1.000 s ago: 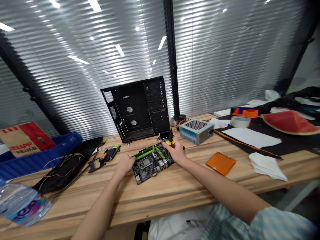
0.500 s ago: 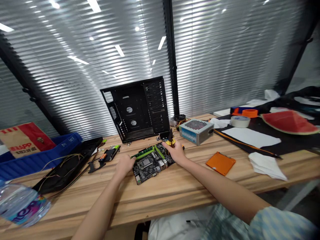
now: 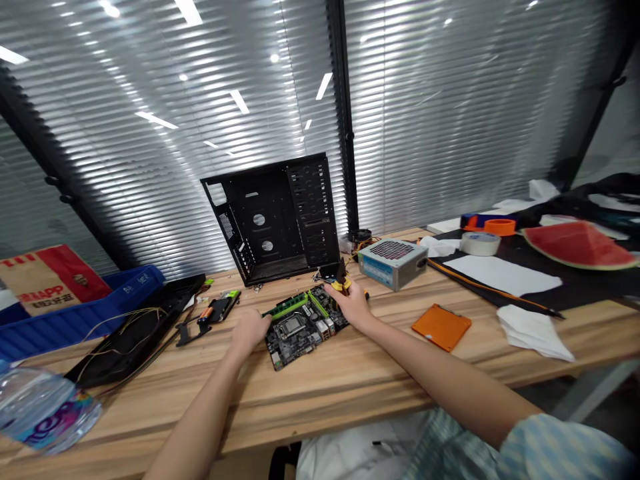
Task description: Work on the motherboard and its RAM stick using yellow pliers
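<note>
A dark motherboard [image 3: 300,328] with bright green slots and a bare processor socket lies on the wooden table in front of me. My left hand [image 3: 253,329] is closed on its left edge, the fingertips partly hidden. At the board's far right edge, my right hand [image 3: 354,305] is closed, its thumb along the corner. A yellow-and-black object [image 3: 342,287] shows just beyond the right fingers; its kind is unclear. Behind the board an open black computer case [image 3: 273,220] stands upright against the blinds.
Right of the board are a power supply [image 3: 393,261] and an orange flat plate [image 3: 441,327]. At left lie a black bracket piece [image 3: 215,312], a black panel with wires [image 3: 137,337], a blue bin [image 3: 30,333] and a water bottle [image 3: 47,413]. A watermelon-slice shape [image 3: 580,245] lies far right.
</note>
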Action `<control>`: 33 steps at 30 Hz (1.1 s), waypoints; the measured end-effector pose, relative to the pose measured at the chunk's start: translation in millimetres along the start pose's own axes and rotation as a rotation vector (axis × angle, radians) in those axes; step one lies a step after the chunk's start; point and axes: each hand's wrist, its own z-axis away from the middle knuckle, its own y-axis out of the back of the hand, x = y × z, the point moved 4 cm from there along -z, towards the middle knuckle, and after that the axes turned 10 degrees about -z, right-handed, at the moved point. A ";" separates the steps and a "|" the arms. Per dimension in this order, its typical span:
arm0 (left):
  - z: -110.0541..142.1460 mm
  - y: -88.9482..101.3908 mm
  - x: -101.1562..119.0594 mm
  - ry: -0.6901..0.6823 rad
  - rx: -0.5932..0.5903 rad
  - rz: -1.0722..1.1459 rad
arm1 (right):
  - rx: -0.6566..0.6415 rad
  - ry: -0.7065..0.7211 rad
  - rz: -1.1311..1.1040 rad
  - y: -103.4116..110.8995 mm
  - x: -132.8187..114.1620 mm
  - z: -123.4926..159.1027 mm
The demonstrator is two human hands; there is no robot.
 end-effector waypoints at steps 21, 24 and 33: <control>-3.8 -2.4 -2.4 -0.007 0.018 -0.038 | -0.011 -0.018 -0.026 -1.7 0.0 0.6; -3.6 -2.3 -3.4 -0.001 0.018 -0.030 | -0.016 -0.028 -0.034 -2.0 1.1 0.9; -1.2 0.4 -4.9 0.010 0.032 0.025 | -0.004 -0.014 -0.016 -0.3 2.3 0.2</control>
